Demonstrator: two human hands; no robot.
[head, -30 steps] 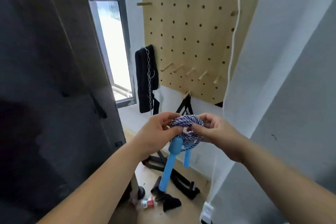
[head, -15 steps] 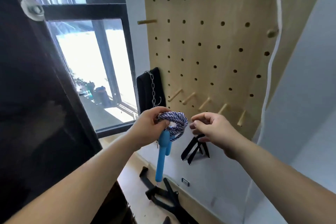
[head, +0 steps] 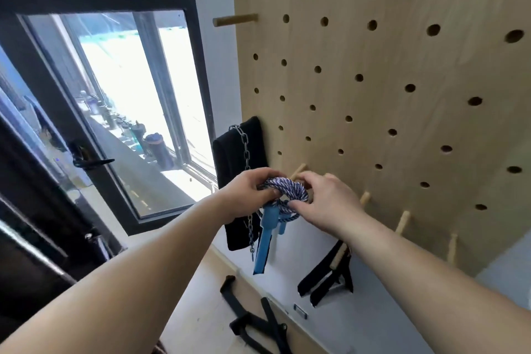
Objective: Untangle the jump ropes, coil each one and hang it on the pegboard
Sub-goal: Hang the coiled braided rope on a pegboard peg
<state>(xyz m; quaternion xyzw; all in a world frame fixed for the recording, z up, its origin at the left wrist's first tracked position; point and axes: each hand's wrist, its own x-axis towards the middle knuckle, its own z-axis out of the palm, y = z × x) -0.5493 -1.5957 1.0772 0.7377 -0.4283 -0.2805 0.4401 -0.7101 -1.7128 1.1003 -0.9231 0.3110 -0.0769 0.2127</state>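
- A coiled jump rope [head: 287, 191], braided in purple and white, is held up close in front of the lower left part of a pale wooden pegboard [head: 373, 95].
- The left side of the coil is gripped by the left hand [head: 247, 191], whose fingers are curled round the strands.
- The right side of the coil is pinched by the right hand [head: 327, 201] between thumb and fingertips.
- Two blue handles [head: 263, 244] are seen hanging straight down from the coil, just below the left hand, one partly hidden behind the other.
- The tip of a wooden peg [head: 298, 172] is shown just above the coil, between the two hands; whether the coil is hooked over it cannot be told.
- Further pegs [head: 365, 198] are set in the same row to the right, stepping down toward the board's lower edge.
- A lone peg [head: 234, 20] is fixed high at the board's left edge.
- A black pad [head: 230, 158] draped with a metal chain [head: 245, 149] is hung at the board's left edge, behind the left hand.
- Hanging straps [head: 330, 276], black, are seen on the wall below the right wrist.
- Floor straps [head: 258, 322], also black, are pictured lying on the floor beneath.
- A dark-framed window [head: 129, 95] is seen to the left, brightly lit from outside.
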